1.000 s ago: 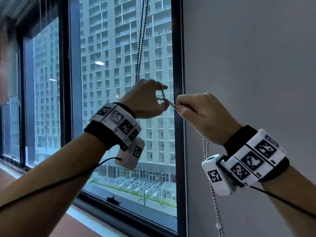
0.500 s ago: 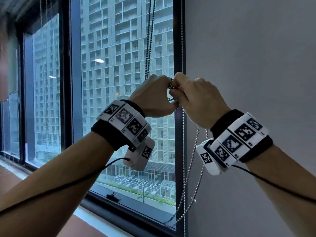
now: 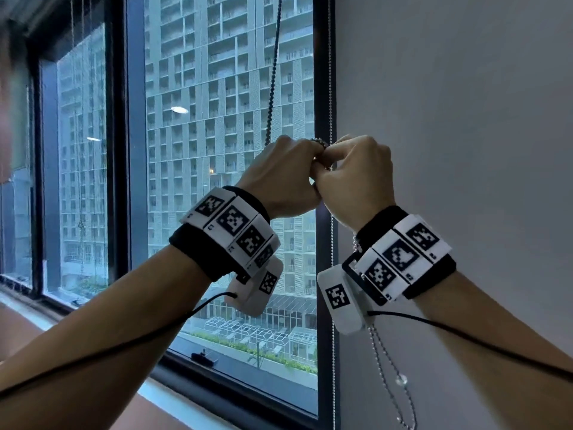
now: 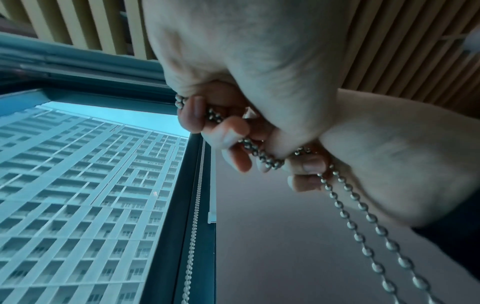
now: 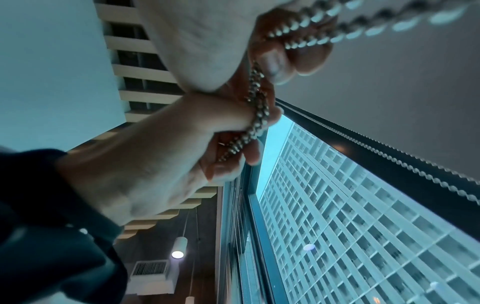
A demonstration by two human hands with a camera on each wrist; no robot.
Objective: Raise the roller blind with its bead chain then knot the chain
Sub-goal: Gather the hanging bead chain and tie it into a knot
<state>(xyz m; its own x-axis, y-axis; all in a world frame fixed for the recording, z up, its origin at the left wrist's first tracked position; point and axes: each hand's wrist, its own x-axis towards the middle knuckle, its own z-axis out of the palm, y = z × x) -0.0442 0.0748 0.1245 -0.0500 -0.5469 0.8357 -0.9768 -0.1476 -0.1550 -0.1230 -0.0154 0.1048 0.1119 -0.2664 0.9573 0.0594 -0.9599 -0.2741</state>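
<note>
The silver metal bead chain (image 3: 272, 88) comes down from the top middle of the head view in front of the big glass window (image 3: 223, 150). It goes into the two hands, which touch each other in the middle of the picture. The left hand (image 3: 280, 178) has its fingers curled round the chain, and some beads show on top of its fingers. The right hand (image 3: 356, 178) pinches the chain too, with its fingers bent tight. In the left wrist view, the fingertips (image 4: 228, 131) press the beads, and two lines of chain run down to the lower right. Below the right hand, the chain hangs in a loose loop at the lower right of the head view. The grey roller blind (image 3: 449, 119) fills the right side. A thin white bead cord (image 3: 332, 274) hangs along the dark window frame (image 3: 322, 88).
</note>
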